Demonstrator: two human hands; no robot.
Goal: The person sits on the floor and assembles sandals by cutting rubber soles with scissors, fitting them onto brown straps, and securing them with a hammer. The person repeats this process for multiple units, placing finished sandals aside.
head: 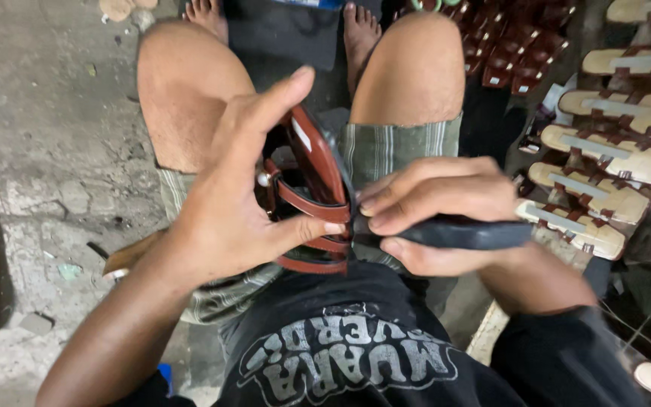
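The left hand (227,203) grips the brown strap sandal (310,203) over the lap, fingers wrapped around it, while the right hand (438,215) pinches the black sole (469,234), which needs careful lining up, I think

We have a single view, taken from a camera worn on the person's head. It faces steeply downward along the torso, so the black shirt (356,362) fills the bottom edge and the bare knees (416,68) and feet (359,30) run toward the top edge. We are close: the left hand (235,203) and right hand (446,215) sit at the centre and occupy a large part of the frame. On the left side we look onto the concrete floor (47,151); on the right side we look onto rows of sandals (612,158) laid on the ground. With only one view, no overlap between cameras applies.
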